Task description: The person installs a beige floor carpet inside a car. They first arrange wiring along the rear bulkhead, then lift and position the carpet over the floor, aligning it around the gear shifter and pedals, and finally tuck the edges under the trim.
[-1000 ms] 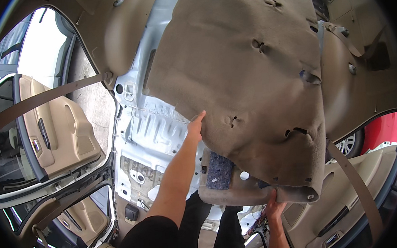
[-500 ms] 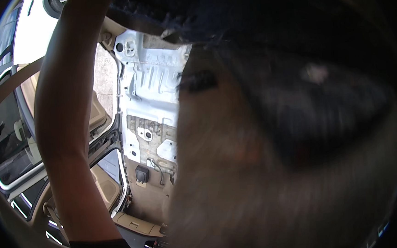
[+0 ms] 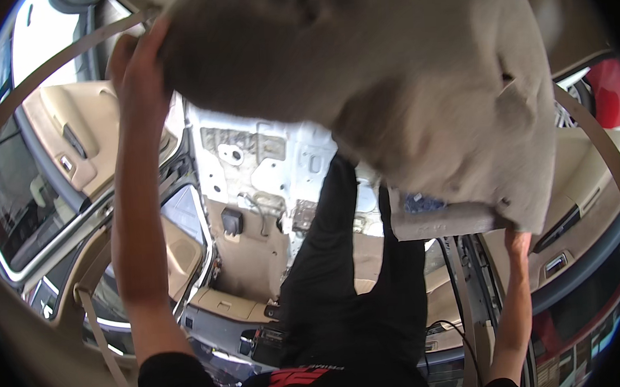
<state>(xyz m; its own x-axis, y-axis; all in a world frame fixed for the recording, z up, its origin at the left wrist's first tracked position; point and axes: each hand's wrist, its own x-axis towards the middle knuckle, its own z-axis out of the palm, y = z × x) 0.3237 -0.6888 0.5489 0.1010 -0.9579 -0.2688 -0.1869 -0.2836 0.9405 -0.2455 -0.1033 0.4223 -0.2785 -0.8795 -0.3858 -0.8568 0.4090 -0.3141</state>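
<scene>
A large grey-beige car floor carpet [image 3: 404, 93] is held up in front of me, bent and creased, covering the upper middle of the view. My left hand [image 3: 139, 65] is closed on its left edge, the arm stretched far forward. Lower down, my right hand [image 3: 518, 241] grips the carpet's near right corner; most of its fingers are hidden behind the carpet. A dark blue patch [image 3: 423, 202] shows near the carpet's front edge. Below the carpet lies the bare white metal floor pan [image 3: 289, 159] of a car, partly hidden by it.
Open doors with beige door panels flank the car, left [image 3: 80, 138] and right [image 3: 577, 211]. Seat belts [image 3: 49, 64] hang at both sides. A small black box [image 3: 232, 220] sits on the floor by my legs [image 3: 328, 242]. The beige glovebox [image 3: 228, 305] is near my left arm.
The carpet, earlier close up and blocking the right side, has moved up and away. My right hand and legs have come into view, and my left hand now shows on the carpet's edge.
</scene>
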